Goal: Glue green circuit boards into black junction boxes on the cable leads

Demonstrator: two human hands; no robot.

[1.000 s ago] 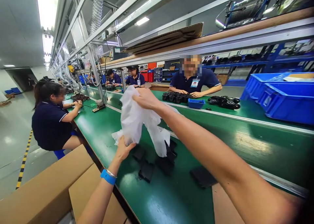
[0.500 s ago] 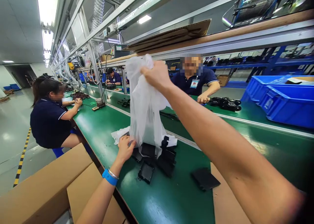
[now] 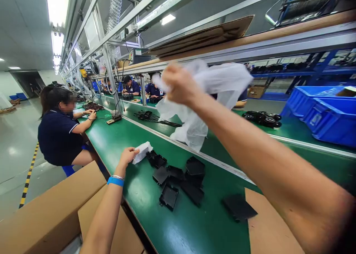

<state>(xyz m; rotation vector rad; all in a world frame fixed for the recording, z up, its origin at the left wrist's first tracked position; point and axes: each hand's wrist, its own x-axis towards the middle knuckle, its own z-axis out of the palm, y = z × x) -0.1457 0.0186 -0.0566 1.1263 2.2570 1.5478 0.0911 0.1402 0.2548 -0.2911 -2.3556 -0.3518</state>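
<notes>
My right hand (image 3: 178, 81), raised above the bench, is closed on a thin white plastic bag (image 3: 191, 124) that swings out to both sides, blurred by motion. My left hand (image 3: 128, 156) grips the near end of a small white-wrapped packet (image 3: 143, 152) lying on the green bench top. What the wrapping covers is hidden. Just right of that packet, several black plastic housings (image 3: 169, 196) lie in a loose pile, some with the hollow side up. One more black plastic piece (image 3: 239, 207) lies apart, by a cardboard sheet (image 3: 267, 224).
Open cardboard boxes (image 3: 50, 205) stand at the lower left against the green bench (image 3: 155, 228). A co-worker (image 3: 59, 126) sits at the left. Beyond the bench's metal strip are black cables (image 3: 155, 117), black parts (image 3: 261, 118) and blue bins (image 3: 330, 116).
My right hand has pulled the white bag up off the black housings, and it now billows right. My left hand has moved left and holds the wrapped packet. The pile is uncovered.
</notes>
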